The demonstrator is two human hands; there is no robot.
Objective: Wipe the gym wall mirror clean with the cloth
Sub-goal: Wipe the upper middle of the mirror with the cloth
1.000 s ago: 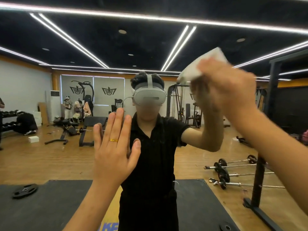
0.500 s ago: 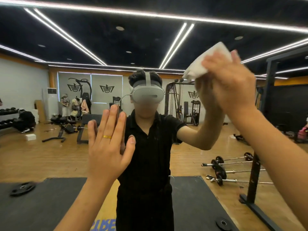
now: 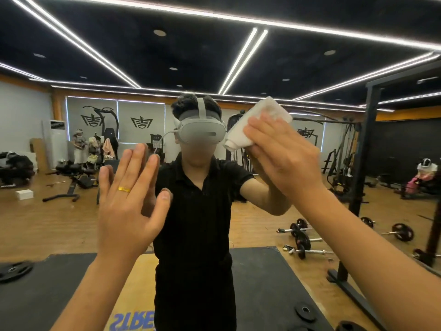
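cloth [image 3: 256,115]: folded white pad, long axis slanting up to the right, pressed to mirror [image 3: 262,68] under straight fingers [image 3: 267,137] of right hand [image 3: 286,163], jutting up-left past fingertips; left hand [image 3: 126,211] flat, splayed, holding nothing, lower left, well apart.

Facility type: gym. Indicators: barbells [image 3: 301,237] on the wooden floor [image 3: 35,223], weight plate [image 3: 14,271], black mat [image 3: 47,295], adjustable bench [image 3: 78,177], steel rack [image 3: 365,149].
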